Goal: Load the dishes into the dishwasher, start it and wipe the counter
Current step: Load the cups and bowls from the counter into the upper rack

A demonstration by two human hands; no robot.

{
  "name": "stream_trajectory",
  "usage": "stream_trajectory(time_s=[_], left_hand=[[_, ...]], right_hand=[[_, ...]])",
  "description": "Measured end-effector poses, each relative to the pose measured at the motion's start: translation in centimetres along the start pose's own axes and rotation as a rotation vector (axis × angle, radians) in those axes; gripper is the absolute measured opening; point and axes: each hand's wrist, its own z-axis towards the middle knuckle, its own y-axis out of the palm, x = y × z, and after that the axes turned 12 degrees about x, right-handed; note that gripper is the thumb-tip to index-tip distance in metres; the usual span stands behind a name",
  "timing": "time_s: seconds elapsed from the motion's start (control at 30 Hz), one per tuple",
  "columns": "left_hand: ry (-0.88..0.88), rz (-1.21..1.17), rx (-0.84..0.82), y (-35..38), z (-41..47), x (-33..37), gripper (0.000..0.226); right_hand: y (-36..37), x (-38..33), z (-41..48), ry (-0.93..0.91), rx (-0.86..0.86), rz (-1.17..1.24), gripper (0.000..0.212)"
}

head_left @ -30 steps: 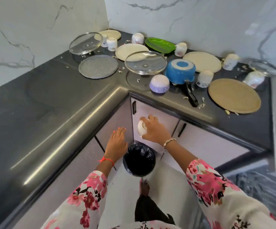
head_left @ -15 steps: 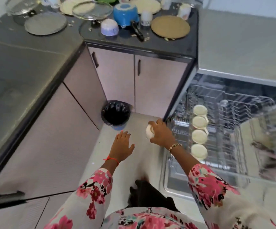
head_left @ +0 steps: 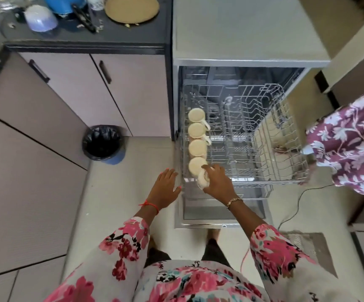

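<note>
The right hand (head_left: pixel 217 182) grips a white cup (head_left: pixel 203 179), seemingly touching the rack (head_left: pixel 264 136)'s fourth cup (head_left: pixel 197 166).

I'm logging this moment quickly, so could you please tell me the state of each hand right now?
Left hand: open, fingers spread, holding nothing.
Right hand: holds a white cup at the rack's front-left corner.

The grey box-shaped dishwasher (head_left: pixel 242 29) stands open to the right of the dark stone worktop (head_left: pixel 85 40), its silver wire rack (head_left: pixel 285 178) pulled out toward the viewer. Four upturned cream ceramic mugs (head_left: pixel 196 147) sit in a line along the rack's left side. At the line's near end the right hand (head_left: pixel 219 182) grips a small white ceramic cup (head_left: pixel 203 182). The left hand (head_left: pixel 165 186) hovers, fingers spread, just left of the rack. A round black-lined bin (head_left: pixel 103 144) stands on the floor left of the dishwasher. On the worktop, a round tan plate (head_left: pixel 132 6) lies right of an upturned lilac bowl (head_left: pixel 40 18).
</note>
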Motion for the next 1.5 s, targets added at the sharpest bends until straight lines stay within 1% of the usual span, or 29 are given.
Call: stream_trajectory(time_s=[0.13, 0.3, 0.4, 0.53, 0.67, 0.77, 0.87, 0.97, 1.07, 1.17, 1.3, 1.43, 1.5], left_hand=[[-0.133, -0.070, 0.058, 2.5, 2.0, 4.1, 0.054], [-0.348, -0.120, 0.111, 4.8, 4.4, 6.3, 0.064], [-0.441, -0.111, 0.086, 6.1, 6.0, 6.1, 0.068], [-0.524, -0.117, 0.037, 7.6, 7.8, 4.7, 0.066], [-0.605, -0.191, 0.039, 8.5, 9.3, 3.2, 0.063], [-0.636, -0.234, 0.042, 8.9, 10.1, 2.9, 0.057], [-0.658, -0.211, 0.025, 9.2, 10.6, 2.8, 0.052], [-0.646, -0.190, 0.007, 9.5, 10.4, 2.6, 0.054], [-0.686, -0.202, -0.002, 9.6, 10.5, 2.7, 0.054], [-0.720, -0.201, 0.020, 9.9, 10.6, 2.7, 0.060], [-0.752, -0.211, 0.017, 10.0, 10.7, 2.7, 0.063], [-0.744, -0.214, 0.037, 10.1, 10.7, 2.8, 0.063], [-0.721, -0.234, 0.042, 9.9, 10.6, 3.1, 0.059]], right_hand=[[-1.6, 5.9, 1.2, -0.026, 0.011, 0.022, 0.069], [-2.4, 10.9, 3.7, -0.007, 0.015, 0.054, 0.069], [-1.7, 12.4, 5.2, -0.003, 0.002, 0.063, 0.075], [0.3, 13.2, 7.1, -0.013, -0.038, 0.080, 0.079], [2.9, 13.5, 8.4, -0.019, -0.079, 0.043, 0.079], [4.8, 13.5, 9.0, -0.023, -0.117, 0.023, 0.079], [6.5, 13.8, 9.7, 0.008, -0.135, 0.033, 0.077], [8.0, 13.8, 10.1, 0.026, -0.161, -0.003, 0.079], [9.2, 13.8, 10.3, 0.032, -0.174, -0.043, 0.079], [10.1, 13.9, 10.3, 0.052, -0.190, -0.057, 0.079], [10.7, 14.0, 10.6, 0.057, -0.215, -0.078, 0.079], [10.8, 14.1, 11.0, 0.063, -0.239, -0.085, 0.082], [10.9, 14.1, 11.0, 0.075, -0.246, -0.074, 0.084]])
